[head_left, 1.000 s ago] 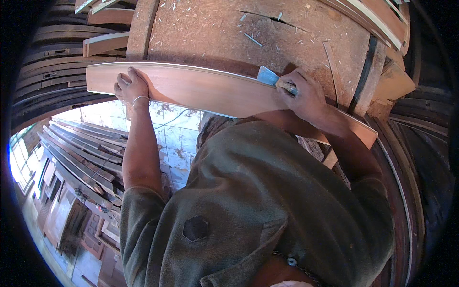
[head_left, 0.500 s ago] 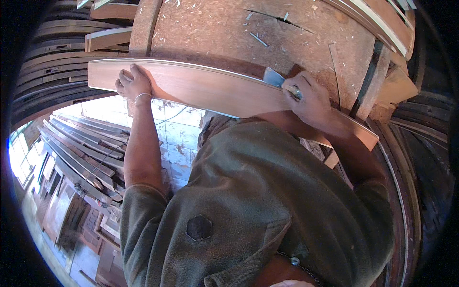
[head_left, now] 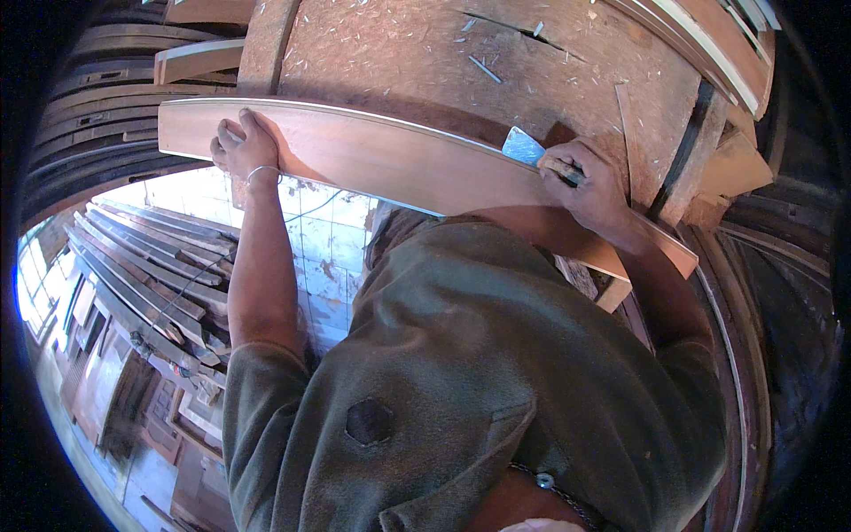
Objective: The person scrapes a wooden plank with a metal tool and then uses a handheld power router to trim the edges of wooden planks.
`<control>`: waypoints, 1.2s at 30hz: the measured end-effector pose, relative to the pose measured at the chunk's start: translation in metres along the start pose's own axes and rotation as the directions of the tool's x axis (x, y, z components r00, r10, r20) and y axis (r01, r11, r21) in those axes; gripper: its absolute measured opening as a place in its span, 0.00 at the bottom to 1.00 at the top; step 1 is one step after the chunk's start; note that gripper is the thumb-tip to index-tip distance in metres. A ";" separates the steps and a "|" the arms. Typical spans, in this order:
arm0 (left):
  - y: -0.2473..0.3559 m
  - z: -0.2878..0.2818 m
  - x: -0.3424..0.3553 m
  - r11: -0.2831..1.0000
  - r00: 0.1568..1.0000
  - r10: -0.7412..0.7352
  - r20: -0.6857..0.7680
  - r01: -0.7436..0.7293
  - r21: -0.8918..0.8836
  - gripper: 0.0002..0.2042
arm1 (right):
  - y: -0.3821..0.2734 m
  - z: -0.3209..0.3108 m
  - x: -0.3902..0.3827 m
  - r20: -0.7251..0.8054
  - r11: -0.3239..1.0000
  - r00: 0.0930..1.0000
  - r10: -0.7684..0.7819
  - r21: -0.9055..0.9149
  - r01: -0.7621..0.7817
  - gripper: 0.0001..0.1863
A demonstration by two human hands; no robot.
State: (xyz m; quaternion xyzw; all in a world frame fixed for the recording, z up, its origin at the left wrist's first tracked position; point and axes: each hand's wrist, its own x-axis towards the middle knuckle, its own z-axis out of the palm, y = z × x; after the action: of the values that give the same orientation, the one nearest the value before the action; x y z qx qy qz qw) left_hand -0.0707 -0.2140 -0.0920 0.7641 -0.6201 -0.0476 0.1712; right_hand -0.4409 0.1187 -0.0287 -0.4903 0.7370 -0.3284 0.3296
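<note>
A long reddish-brown wooden board (head_left: 381, 151) lies across in front of me, its broad face up and its far edge pale. My left hand (head_left: 245, 147) is closed around the board near its left end, the thumb lying on the face. In my right hand (head_left: 585, 182) is a putty knife (head_left: 523, 146), gripped by its handle. Its flat metal blade rests at or just above the board's far edge, pointing away and to the left; whether it touches cannot be made out.
Beyond the board is a worn wooden bench top (head_left: 390, 53) strewn with shavings and small slivers. Stacked planks (head_left: 691, 44) lie at the far right. Long dark timbers (head_left: 106, 115) fill the left, with more strips (head_left: 160, 275) below them. A thin wood strip (head_left: 625, 133) lies near my right hand.
My right hand with the putty knife has shifted slightly right along the board's far edge, and the blade has turned and catches more light. My left hand keeps its hold.
</note>
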 end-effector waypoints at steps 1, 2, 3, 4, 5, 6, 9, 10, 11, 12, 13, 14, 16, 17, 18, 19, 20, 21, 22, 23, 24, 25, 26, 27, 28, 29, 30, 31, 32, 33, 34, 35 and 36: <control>0.000 0.000 0.000 1.000 1.000 0.002 -0.006 -0.002 0.005 0.34 | -0.005 0.003 0.004 -0.010 1.000 1.000 -0.022 -0.012 0.022 0.09; -0.001 0.000 0.001 1.000 1.000 0.005 -0.012 -0.005 0.011 0.34 | -0.009 0.007 0.007 -0.019 0.999 0.999 -0.044 -0.024 0.044 0.09; -0.001 0.001 0.001 1.000 1.000 0.008 -0.018 -0.008 0.011 0.34 | -0.012 0.013 0.013 -0.022 0.996 0.998 -0.064 -0.064 0.063 0.09; 0.000 0.001 0.001 1.000 1.000 0.006 -0.009 -0.006 0.000 0.34 | -0.015 0.022 0.019 -0.025 0.991 0.996 -0.084 -0.103 0.081 0.09; 0.000 0.000 0.001 1.000 1.000 0.003 -0.001 -0.003 -0.011 0.34 | -0.017 0.028 0.023 -0.027 0.985 0.994 -0.103 -0.142 0.099 0.09; -0.001 -0.001 0.002 1.000 1.000 -0.002 0.005 0.002 -0.021 0.34 | -0.019 0.030 0.026 -0.020 0.985 0.994 -0.104 -0.140 0.100 0.09; -0.003 0.001 0.003 1.000 1.000 0.003 -0.005 -0.003 -0.020 0.34 | -0.023 0.027 0.028 0.011 0.986 0.997 -0.074 -0.150 0.075 0.09; -0.002 0.000 0.001 1.000 1.000 -0.001 -0.010 0.000 -0.016 0.35 | -0.023 0.019 0.022 0.031 0.985 0.998 -0.046 -0.163 0.050 0.09; -0.001 -0.001 -0.001 1.000 1.000 -0.004 -0.015 0.004 -0.012 0.36 | -0.021 0.012 0.017 0.050 0.984 0.999 -0.017 -0.177 0.025 0.09; 0.000 -0.002 -0.002 1.000 1.000 -0.008 -0.014 0.008 -0.010 0.36 | -0.019 0.008 0.013 0.046 0.985 0.999 -0.014 -0.169 0.022 0.10; 0.000 -0.001 -0.001 1.000 1.000 -0.001 -0.013 0.001 0.001 0.36 | -0.018 0.005 0.009 0.041 0.987 0.999 -0.011 -0.161 0.017 0.10; 0.000 -0.002 -0.001 1.000 1.000 0.000 -0.009 0.000 0.003 0.36 | -0.017 0.004 0.007 0.037 0.988 0.999 -0.007 -0.153 0.013 0.10; 0.003 -0.005 -0.002 1.000 1.000 0.010 -0.002 -0.010 0.007 0.36 | -0.021 0.007 0.011 0.032 0.978 0.999 -0.022 -0.207 0.028 0.11; 0.001 -0.003 -0.003 1.000 1.000 0.003 0.005 -0.003 0.007 0.36 | -0.022 0.008 0.013 0.029 0.972 0.999 -0.029 -0.234 0.035 0.11; 0.001 -0.003 -0.001 1.000 1.000 0.001 0.011 -0.001 0.005 0.35 | -0.020 0.009 0.014 0.023 0.975 0.998 -0.054 -0.213 0.058 0.11; 0.001 -0.004 0.000 1.000 1.000 0.000 0.017 0.000 0.003 0.35 | -0.015 0.009 0.014 0.017 0.978 0.997 -0.079 -0.192 0.081 0.11; 0.000 -0.004 0.000 1.000 1.000 -0.007 0.020 0.007 -0.001 0.35 | -0.010 0.010 0.013 0.010 0.980 0.995 -0.103 -0.170 0.104 0.11; -0.001 -0.005 -0.001 1.000 1.000 -0.015 0.022 0.015 -0.007 0.35 | -0.003 0.012 0.013 0.010 0.979 0.991 -0.134 -0.153 0.134 0.11; 0.001 -0.004 -0.001 1.000 1.000 -0.020 0.023 0.021 -0.017 0.35 | 0.006 0.012 0.013 0.006 0.977 0.986 -0.166 -0.138 0.165 0.11; 0.001 -0.003 -0.002 1.000 1.000 -0.014 0.023 0.014 -0.019 0.35 | 0.012 0.013 0.011 0.002 0.973 0.980 -0.197 -0.123 0.196 0.11; 0.000 -0.003 -0.002 1.000 1.000 -0.009 0.018 0.009 -0.018 0.35 | 0.016 0.015 0.011 -0.012 0.971 0.977 -0.212 -0.113 0.209 0.12; 0.000 -0.003 -0.001 1.000 1.000 -0.004 0.014 0.004 -0.017 0.35 | 0.019 0.017 0.011 -0.026 0.970 0.974 -0.226 -0.103 0.222 0.12; 0.000 -0.002 0.001 1.000 1.000 0.002 -0.007 -0.002 -0.021 0.36 | 0.021 0.017 0.012 -0.041 0.968 0.970 -0.240 -0.093 0.235 0.12; -0.001 0.001 0.000 1.000 1.000 0.006 -0.020 -0.007 -0.024 0.36 | 0.020 0.018 0.012 -0.050 0.967 0.969 -0.243 -0.096 0.237 0.12; -0.002 0.003 0.000 1.000 0.999 0.012 -0.033 -0.013 -0.027 0.36 | 0.019 0.020 0.013 -0.060 0.966 0.968 -0.245 -0.100 0.239 0.12; -0.004 0.002 0.001 1.000 1.000 0.011 -0.028 -0.012 -0.028 0.36 | 0.017 0.021 0.013 -0.071 0.965 0.966 -0.248 -0.103 0.240 0.12; -0.003 0.000 0.002 0.999 1.000 0.011 -0.023 -0.012 -0.032 0.36 | 0.013 0.019 0.013 -0.055 0.970 0.973 -0.226 -0.105 0.220 0.12; -0.002 0.000 0.001 0.999 1.000 0.012 -0.017 -0.013 -0.037 0.36 | 0.009 0.016 0.013 -0.040 0.974 0.978 -0.204 -0.106 0.199 0.12; 0.000 0.000 -0.002 0.999 1.000 0.004 -0.007 -0.004 -0.040 0.36 | 0.007 0.013 0.013 -0.026 0.978 0.983 -0.181 -0.108 0.177 0.12; 0.002 -0.002 -0.002 0.999 1.000 -0.003 -0.002 0.003 -0.040 0.35 | 0.007 0.011 0.011 -0.012 0.984 0.988 -0.151 -0.099 0.149 0.12; 0.004 -0.003 -0.003 0.999 1.000 -0.010 0.003 0.010 -0.039 0.34 | 0.008 0.007 0.008 0.002 0.989 0.993 -0.121 -0.089 0.121 0.11; 0.006 -0.003 -0.003 0.999 1.000 -0.005 -0.006 0.005 -0.039 0.33 | 0.010 0.004 0.005 0.017 0.993 0.996 -0.091 -0.080 0.092 0.11; 0.006 -0.003 -0.004 0.999 1.000 -0.004 -0.015 0.003 -0.039 0.33 | 0.013 0.003 0.002 0.009 0.996 0.998 -0.059 -0.061 0.060 0.11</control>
State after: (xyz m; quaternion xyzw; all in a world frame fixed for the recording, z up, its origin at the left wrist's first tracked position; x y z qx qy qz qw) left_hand -0.0766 -0.2107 -0.0873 0.7621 -0.6164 -0.0541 0.1905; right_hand -0.4458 0.1201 -0.0407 -0.5231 0.7306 -0.3135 0.3071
